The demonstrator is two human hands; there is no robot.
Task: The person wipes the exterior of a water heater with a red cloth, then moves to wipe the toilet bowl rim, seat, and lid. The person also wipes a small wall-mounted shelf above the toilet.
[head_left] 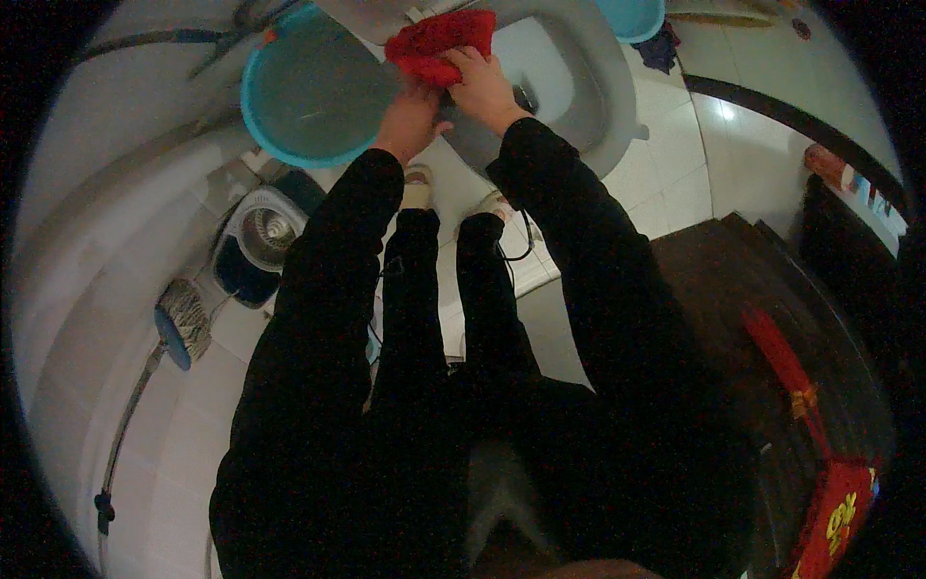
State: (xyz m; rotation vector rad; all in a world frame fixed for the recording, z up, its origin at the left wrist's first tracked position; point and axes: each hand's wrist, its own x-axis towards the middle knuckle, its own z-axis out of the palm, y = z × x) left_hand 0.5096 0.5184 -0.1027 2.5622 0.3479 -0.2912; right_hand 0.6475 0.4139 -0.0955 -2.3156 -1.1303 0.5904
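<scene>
A bunched red cloth [439, 46] is in my right hand [479, 89], whose fingers lie over its right side and press into it. My left hand [413, 124] is just below the cloth, at the rim of a turquoise basin [258, 116]. Its thumb sticks out to the right, while its fingertips blur at the cloth's lower edge, so their grip is unclear. The basin seems to hold water. To the right of the cloth is a grey oval fixture [615, 106] with a pale hollow, like a toilet with its seat.
At left stand a mop bucket with a spinner basket [268, 230] and a mop [185, 323]. Another turquoise basin [632, 17] and a dark cloth [659, 48] are at the far right. A dark wooden surface [709, 289] carrying a red hanging ornament [786, 357] is at my right.
</scene>
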